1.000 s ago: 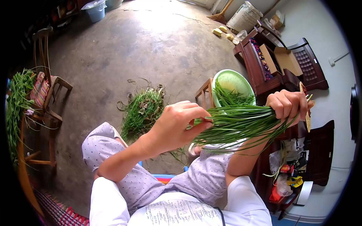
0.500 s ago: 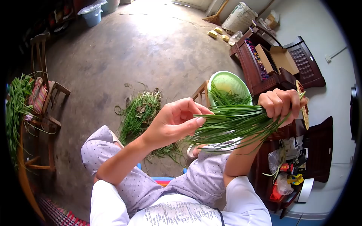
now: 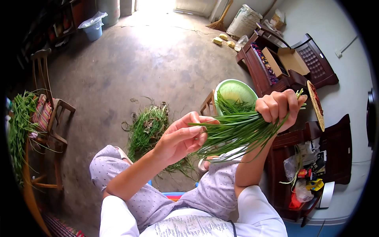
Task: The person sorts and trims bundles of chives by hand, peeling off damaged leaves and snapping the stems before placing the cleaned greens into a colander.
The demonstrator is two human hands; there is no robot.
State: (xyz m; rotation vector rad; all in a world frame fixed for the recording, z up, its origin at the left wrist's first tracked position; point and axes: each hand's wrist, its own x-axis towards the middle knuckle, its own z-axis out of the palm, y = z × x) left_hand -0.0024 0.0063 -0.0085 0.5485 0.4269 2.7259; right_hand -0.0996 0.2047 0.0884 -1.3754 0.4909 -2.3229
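head-worn view, facing forward and down, near both hands (image 3: 175, 138) (image 3: 278, 107)

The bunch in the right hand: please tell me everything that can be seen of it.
The bunch is long, thin, slightly glossy green leaves. The right hand grips it near the paler stem ends, which stick out beyond the fist. The leaves stretch toward the left hand, whose fingers are at some tips; whether they pinch any is unclear. Lower tips fan out and droop.

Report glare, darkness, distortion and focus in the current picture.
Head view: glare washes out the floor near the door, corners go black, fisheye bending curves the wooden edge at far left; same view: green stalks look fairly sharp.
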